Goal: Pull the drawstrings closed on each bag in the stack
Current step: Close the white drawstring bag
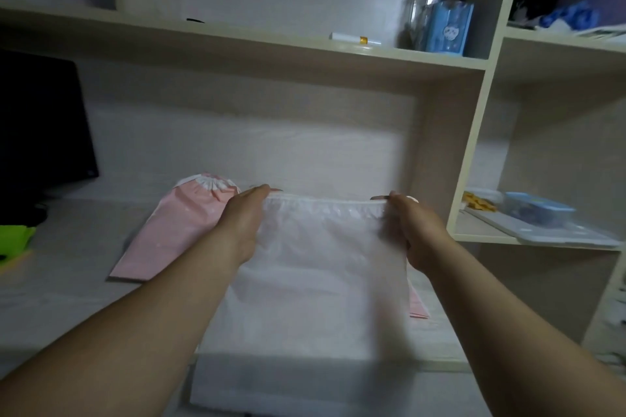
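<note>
A white translucent drawstring bag (pixel 315 281) is held up over the desk, its gathered top edge stretched between my hands. My left hand (pixel 242 217) pinches the top left corner and my right hand (pixel 411 227) pinches the top right corner. Under it lies more of the stack; a pink bag corner (pixel 418 306) peeks out at the right. To the left a pink bag (pixel 169 230) lies flat on the desk with its white top cinched shut.
The pale desk (pixel 67 281) runs under shelves. A dark monitor (pixel 40 132) stands at the left, with a green object (pixel 15 237) below it. A white tube (pixel 354 39) and blue box (pixel 447 29) sit on the upper shelf. A blue container (pixel 535 210) rests on the right shelf.
</note>
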The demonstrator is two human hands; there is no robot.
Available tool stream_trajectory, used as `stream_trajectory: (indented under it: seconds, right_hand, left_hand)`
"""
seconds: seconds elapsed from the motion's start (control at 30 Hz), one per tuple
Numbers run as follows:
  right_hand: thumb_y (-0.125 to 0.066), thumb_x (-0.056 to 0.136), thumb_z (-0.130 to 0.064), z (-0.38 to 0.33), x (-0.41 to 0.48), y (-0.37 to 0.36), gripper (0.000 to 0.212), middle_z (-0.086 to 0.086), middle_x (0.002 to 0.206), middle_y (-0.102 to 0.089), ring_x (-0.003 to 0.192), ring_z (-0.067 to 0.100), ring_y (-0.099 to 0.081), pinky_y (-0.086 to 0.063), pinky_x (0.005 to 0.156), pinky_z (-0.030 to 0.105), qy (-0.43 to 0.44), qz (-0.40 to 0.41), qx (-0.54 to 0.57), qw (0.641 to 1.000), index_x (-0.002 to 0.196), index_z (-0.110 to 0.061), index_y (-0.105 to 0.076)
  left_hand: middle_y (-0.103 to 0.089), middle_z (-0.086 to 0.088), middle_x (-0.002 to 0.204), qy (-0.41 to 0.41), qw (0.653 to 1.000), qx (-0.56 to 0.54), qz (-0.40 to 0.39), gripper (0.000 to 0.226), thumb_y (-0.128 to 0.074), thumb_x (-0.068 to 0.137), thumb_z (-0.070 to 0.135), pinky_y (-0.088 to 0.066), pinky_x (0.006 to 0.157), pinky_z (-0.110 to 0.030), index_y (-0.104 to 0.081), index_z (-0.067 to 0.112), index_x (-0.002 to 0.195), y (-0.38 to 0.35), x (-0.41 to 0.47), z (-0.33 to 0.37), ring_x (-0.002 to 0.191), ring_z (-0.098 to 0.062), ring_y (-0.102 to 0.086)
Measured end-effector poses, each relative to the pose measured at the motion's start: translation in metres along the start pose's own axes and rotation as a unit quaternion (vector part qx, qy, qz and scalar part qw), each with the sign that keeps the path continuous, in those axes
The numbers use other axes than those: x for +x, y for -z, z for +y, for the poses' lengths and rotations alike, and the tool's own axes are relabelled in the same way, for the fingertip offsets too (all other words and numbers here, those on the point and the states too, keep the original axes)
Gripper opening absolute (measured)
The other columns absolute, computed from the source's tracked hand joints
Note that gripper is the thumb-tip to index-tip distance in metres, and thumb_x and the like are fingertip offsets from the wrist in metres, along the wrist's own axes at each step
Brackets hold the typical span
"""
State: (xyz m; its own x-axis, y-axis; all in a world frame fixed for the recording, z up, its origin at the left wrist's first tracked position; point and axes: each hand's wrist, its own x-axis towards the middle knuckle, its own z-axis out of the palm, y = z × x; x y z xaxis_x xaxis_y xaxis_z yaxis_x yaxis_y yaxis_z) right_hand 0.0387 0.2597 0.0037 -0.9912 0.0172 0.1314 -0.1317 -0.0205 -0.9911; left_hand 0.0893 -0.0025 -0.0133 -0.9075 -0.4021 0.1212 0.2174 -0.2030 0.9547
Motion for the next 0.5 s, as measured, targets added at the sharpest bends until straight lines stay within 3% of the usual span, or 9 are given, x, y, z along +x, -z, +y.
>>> stream_trajectory:
  seconds: [0.2,0.27,0.33,0.43,0.5]
  right_hand:
    - [-0.055,0.1,-0.049,0.022,0.009,0.0,0.036,0.006,0.091,-0.062,0.079,0.024,-0.058,-0.05,0.079,0.038,-0.031,0.051,-0.008,0.998,0.085,-0.018,-0.063]
    - [-0.053,0.102,-0.05,0.025,0.01,-0.001,0.038,0.007,0.098,-0.068,0.086,0.025,-0.062,-0.053,0.087,0.041,-0.05,0.068,0.014,0.996,0.092,-0.016,-0.069]
    - [-0.053,0.103,-0.05,0.03,0.013,-0.001,0.041,0.009,0.108,-0.076,0.1,0.029,-0.069,-0.054,0.1,0.045,-0.076,0.075,0.064,0.992,0.106,-0.016,-0.075]
    - [-0.059,0.097,-0.06,0.035,0.01,0.001,0.052,0.01,0.114,-0.078,0.109,0.029,-0.074,-0.058,0.099,0.046,-0.109,-0.013,0.093,0.99,0.119,-0.015,-0.074]
    - [-0.064,0.095,-0.059,0.038,0.002,0.001,0.053,0.01,0.111,-0.077,0.095,0.026,-0.075,-0.061,0.083,0.04,-0.112,-0.099,0.059,0.987,0.12,-0.013,-0.072]
  left_hand:
    - [-0.067,-0.001,0.084,0.01,1.0,-0.007,0.024,0.025,-0.059,0.099,0.034,-0.046,0.07,-0.032,-0.074,0.018,0.088,0.002,-0.004,-0.015,0.079,-0.024,-0.062]
    - [-0.07,-0.002,0.083,0.025,0.998,-0.035,0.043,0.029,-0.056,0.101,0.035,-0.049,0.067,-0.031,-0.077,0.019,0.088,0.003,-0.003,-0.016,0.074,-0.023,-0.065]
    - [-0.072,-0.004,0.092,0.039,0.997,-0.047,0.053,0.034,-0.054,0.102,0.039,-0.051,0.074,-0.034,-0.079,0.02,0.087,0.004,-0.002,-0.02,0.081,-0.025,-0.066]
    - [-0.069,0.0,0.088,0.033,0.997,-0.029,0.063,0.036,-0.049,0.106,0.04,-0.048,0.069,-0.029,-0.071,0.02,0.086,0.003,-0.001,-0.027,0.078,-0.02,-0.062]
    - [-0.065,0.002,0.083,0.029,0.996,-0.029,0.075,0.037,-0.047,0.108,0.04,-0.046,0.063,-0.027,-0.067,0.02,0.084,0.001,0.001,-0.033,0.073,-0.016,-0.059]
